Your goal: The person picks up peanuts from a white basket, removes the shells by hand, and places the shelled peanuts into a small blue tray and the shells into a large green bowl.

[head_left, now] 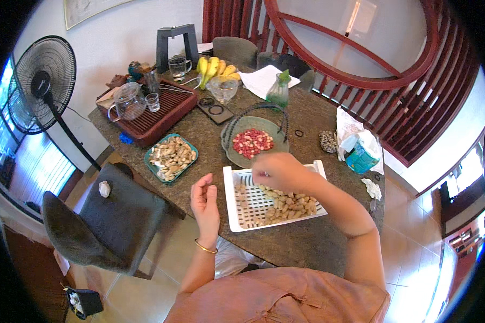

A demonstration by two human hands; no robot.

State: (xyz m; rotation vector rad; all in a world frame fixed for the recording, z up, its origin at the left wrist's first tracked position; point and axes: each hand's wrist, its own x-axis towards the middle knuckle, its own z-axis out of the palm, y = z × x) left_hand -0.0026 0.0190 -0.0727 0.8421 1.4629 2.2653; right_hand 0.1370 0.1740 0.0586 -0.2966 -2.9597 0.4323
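Note:
My left hand [205, 206] is just left of the white plastic basket [231, 202], its fingers loosely curled and the thumb apart; no object shows in it. Blurred by motion, my right hand [283, 171] is over the basket's far side, close to the green plate. Its fingers are bent inward, and a small pinkish spot shows near the fingertips, too unclear to identify. Unshelled peanuts [291, 206] are heaped in the basket's right part. Red and pale shelled peanut kernels [252, 143] lie on the green plate [232, 151], which has a dark braided handle [262, 105].
A teal tray [147, 161] of peanut shells [173, 156] sits at the left edge. Farther back are a wooden tea tray [165, 117] with a glass teapot [128, 101], bananas [212, 68] and a glass bowl [224, 89]. A tissue pack [363, 155] stands right; a chair [117, 218] stands left.

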